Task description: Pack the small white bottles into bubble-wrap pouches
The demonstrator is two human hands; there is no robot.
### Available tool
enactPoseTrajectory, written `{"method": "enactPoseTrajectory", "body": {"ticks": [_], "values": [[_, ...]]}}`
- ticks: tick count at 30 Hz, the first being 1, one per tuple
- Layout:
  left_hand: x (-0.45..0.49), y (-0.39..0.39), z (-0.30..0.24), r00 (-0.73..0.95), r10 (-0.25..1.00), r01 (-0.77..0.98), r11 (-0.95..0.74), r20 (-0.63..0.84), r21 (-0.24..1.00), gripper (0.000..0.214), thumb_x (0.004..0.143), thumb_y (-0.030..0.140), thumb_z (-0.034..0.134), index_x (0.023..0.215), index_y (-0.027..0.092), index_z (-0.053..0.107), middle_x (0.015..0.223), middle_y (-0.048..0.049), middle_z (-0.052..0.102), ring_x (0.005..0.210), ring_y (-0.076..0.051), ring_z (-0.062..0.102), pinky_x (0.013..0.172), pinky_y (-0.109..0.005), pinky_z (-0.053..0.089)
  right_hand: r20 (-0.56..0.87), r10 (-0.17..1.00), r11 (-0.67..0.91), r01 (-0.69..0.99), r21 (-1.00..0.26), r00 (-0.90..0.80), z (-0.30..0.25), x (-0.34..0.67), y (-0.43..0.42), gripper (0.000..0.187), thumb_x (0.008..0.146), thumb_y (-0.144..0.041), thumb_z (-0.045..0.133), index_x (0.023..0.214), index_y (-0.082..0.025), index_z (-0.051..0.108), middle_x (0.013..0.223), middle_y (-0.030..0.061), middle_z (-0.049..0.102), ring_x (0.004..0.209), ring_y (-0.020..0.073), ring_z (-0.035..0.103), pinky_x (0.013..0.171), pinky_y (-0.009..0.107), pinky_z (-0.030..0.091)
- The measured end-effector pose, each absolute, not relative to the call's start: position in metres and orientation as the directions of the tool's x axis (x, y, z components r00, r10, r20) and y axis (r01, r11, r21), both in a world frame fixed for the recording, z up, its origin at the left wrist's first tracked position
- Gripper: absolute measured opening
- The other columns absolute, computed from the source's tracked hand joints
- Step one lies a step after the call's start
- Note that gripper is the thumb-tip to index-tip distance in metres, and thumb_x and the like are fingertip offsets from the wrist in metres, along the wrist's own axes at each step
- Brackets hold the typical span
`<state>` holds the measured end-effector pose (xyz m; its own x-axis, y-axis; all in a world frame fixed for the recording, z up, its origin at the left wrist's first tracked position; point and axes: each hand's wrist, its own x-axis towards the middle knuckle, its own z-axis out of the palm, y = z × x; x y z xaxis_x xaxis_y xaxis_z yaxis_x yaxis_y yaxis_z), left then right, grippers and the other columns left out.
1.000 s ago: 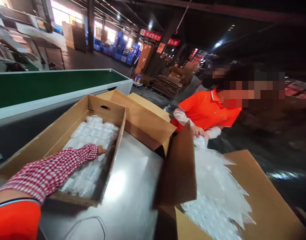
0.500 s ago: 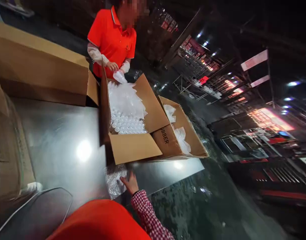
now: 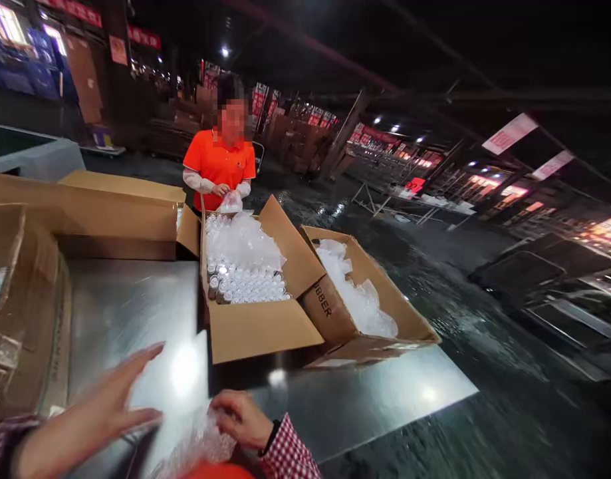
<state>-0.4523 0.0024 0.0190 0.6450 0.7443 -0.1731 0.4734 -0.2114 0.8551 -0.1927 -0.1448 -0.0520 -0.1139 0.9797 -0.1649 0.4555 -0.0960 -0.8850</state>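
Gripping a crumpled clear plastic bag (image 3: 198, 444) at the near edge of a shiny metal table (image 3: 130, 313), the person's right hand (image 3: 241, 418) has its fingers curled tight into the film, a red-checked cuff showing at the wrist. The left hand (image 3: 98, 409) hovers flat and blurred over the table's near left part, fingers spread and holding nothing, just left of the bag.

Across the table stands an open cardboard box (image 3: 258, 329), its flaps raised, packed with rows of small capped bottles (image 3: 248, 286) under a loose plastic liner (image 3: 243, 239). Touching its right side at the table's right edge lies a second open box (image 3: 362, 346), filled with bunched plastic wrap (image 3: 358, 299) and printed with dark letters on its near wall. A long closed carton (image 3: 100, 213) runs along the far left edge, and another box (image 3: 30, 313) with clear film at its rim sits at the left edge, close beside the open hand.

A co-worker in an orange shirt (image 3: 219, 163) stands at the far edge, both hands holding a small plastic bag (image 3: 230, 203) just above the bottle box. Behind them stretches a dark, wet warehouse floor (image 3: 435, 286) with lit signs and stacked cardboard.
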Motion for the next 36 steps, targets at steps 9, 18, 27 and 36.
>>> {"method": "enactPoseTrajectory", "body": {"ticks": [9, 18, 27, 36], "values": [[-0.398, -0.086, 0.046, 0.627, 0.734, 0.142, 0.223, -0.262, 0.964, 0.052, 0.08, 0.06, 0.054, 0.116, 0.024, 0.063, 0.124, -0.0075, 0.059, 0.109, -0.026, 0.055, 0.091, -0.036, 0.048, -0.035, 0.988, -0.079, 0.309, -0.948, 0.147, 0.005, -0.155, -0.133, 0.034, 0.067, -0.036, 0.069, 0.094, -0.016, 0.064, 0.085, 0.0038, 0.064, 0.081, 0.0195, 0.056, 0.075, 0.031, 0.046], [-0.387, -0.103, 0.021, 0.507, 0.831, -0.031, 0.285, -0.231, 0.958, 0.04, 0.081, 0.048, 0.058, 0.092, 0.01, 0.062, 0.07, -0.0026, 0.058, 0.062, -0.013, 0.057, 0.062, -0.026, 0.048, -0.197, 0.972, -0.203, -0.034, -0.979, -0.127, 0.003, -0.143, -0.138, 0.054, 0.07, -0.039, 0.074, 0.118, -0.021, 0.058, 0.12, 0.0104, 0.061, 0.11, 0.0258, 0.056, 0.096, 0.04, 0.044], [-0.396, -0.108, 0.002, 0.318, 0.923, -0.026, 0.238, -0.218, 0.971, 0.048, 0.076, 0.059, 0.063, 0.065, 0.014, 0.048, 0.055, 0.0049, 0.041, 0.049, -0.008, 0.042, 0.045, -0.019, 0.035, -0.284, 0.959, -0.256, -0.409, -0.876, 0.008, -0.025, -0.193, -0.132, 0.035, 0.066, -0.041, 0.079, 0.087, -0.015, 0.068, 0.073, 0.0007, 0.064, 0.064, 0.0109, 0.056, 0.062, 0.024, 0.046], [-0.406, -0.097, 0.022, 0.378, 0.842, -0.304, 0.507, -0.386, 0.807, 0.066, 0.072, 0.053, 0.071, 0.129, 0.027, 0.048, 0.104, -0.0029, 0.058, 0.085, -0.016, 0.055, 0.071, -0.026, 0.05, -0.293, 0.951, -0.22, -0.445, -0.868, 0.102, -0.026, -0.187, -0.124, 0.043, 0.064, -0.051, 0.077, 0.082, -0.013, 0.07, 0.073, 0.0027, 0.063, 0.065, 0.0115, 0.052, 0.062, 0.023, 0.039]]}}
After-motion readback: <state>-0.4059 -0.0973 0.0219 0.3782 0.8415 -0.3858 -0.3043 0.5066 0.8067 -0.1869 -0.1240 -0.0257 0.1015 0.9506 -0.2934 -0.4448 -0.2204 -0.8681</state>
